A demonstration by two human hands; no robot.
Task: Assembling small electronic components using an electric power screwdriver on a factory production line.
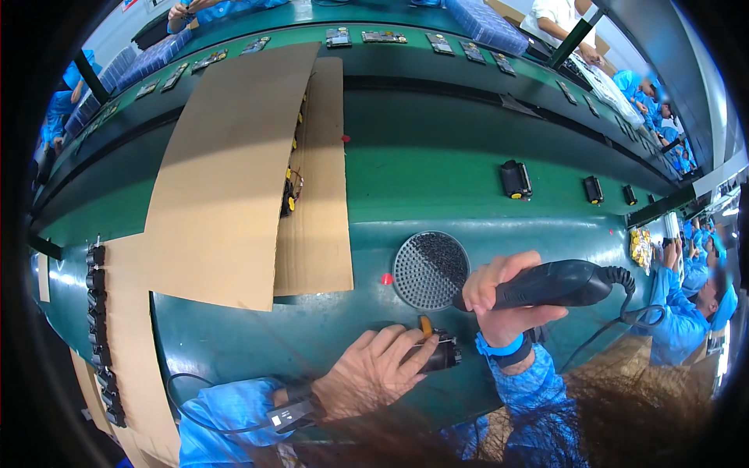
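My right hand [499, 288] is wrapped round a black electric screwdriver [558, 284] with a coiled cord, lying almost level. Its front end is at the right edge of a round grey screw tray [407, 287], which is full of small holes. Tiny black screws [443, 256] cover the tray's upper right part. Nearer to me, my left hand [373, 373] has its fingers over a small black device [447, 353] on the green table, holding it down. A yellow-orange piece [425, 325] sticks up beside those fingers. The hand hides much of the device.
Large cardboard sheets [226, 171] lie at left, with yellow and black parts [289, 199] between them. Black units [97, 312] line the far left. More black devices [516, 180] stand on the green belt. Circuit boards [384, 37] lie along the rear line. Co-workers [686, 312] sit at right.
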